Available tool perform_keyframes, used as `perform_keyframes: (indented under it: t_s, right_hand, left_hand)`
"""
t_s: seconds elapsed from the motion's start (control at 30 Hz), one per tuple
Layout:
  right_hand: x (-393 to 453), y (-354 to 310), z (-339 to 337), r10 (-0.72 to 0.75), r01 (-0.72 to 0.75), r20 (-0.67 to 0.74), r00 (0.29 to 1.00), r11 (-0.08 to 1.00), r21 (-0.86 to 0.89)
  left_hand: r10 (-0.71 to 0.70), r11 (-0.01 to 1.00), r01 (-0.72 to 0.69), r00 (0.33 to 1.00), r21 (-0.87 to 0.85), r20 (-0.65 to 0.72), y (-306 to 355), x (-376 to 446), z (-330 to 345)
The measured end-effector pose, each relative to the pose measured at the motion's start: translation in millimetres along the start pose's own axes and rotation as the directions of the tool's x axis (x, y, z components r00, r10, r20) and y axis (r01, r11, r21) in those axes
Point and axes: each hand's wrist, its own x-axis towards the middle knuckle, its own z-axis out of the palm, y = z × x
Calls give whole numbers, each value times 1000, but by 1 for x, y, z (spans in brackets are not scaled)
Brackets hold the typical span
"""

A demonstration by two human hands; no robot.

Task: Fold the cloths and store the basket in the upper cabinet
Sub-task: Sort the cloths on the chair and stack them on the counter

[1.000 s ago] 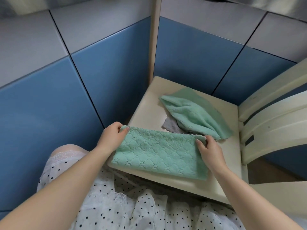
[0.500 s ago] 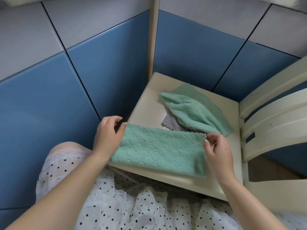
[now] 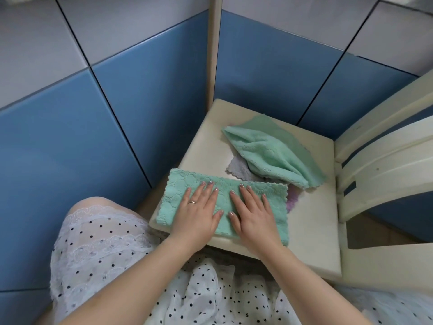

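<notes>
Both hands now lie flat with fingers spread on the folded green cloth [image 3: 222,204]: the left hand [image 3: 198,213] and the right hand [image 3: 254,215] side by side. Before, they pinched its two ends. The cloth rests at the near edge of the cream seat [image 3: 311,221]; a second green cloth [image 3: 274,150] lies crumpled behind it.

- Cream chair seat [image 3: 311,231], square and padded, pushed into a corner of blue and grey wall panels [image 3: 117,113].
- Folded green cloth [image 3: 178,195] lying flat along the near edge, its left end just past the seat's edge.
- Crumpled green cloth [image 3: 274,151] heaped toward the back.
- Grey cloth [image 3: 239,168] partly tucked under that heap.
- Purple scrap [image 3: 293,200], possibly another cloth, peeking out between the two green ones.
</notes>
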Motion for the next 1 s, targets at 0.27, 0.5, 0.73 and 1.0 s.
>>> perform_keyframes:
  t_s: [0.27,0.5,0.73,1.0]
  right_hand:
    - [-12,24,-13,36,-36,4,999,998,-57]
    - [26,21,-41,-125,125,6,992,991,47]
    - [33,18,-46,-58,72,245,968,996,-50]
    - [20,16,-51,-105,122,252,962,991,-55]
  left_hand:
    - [3,999,-4,999,-40,-39,-13,-3,-5]
    - [401,904,-425,884,-53,-242,-13,-47,7]
    - [411,904,-427,880,-17,-239,-41,-42,3]
    - [82,972,-121,978,-200,-190,-64,-30,-7]
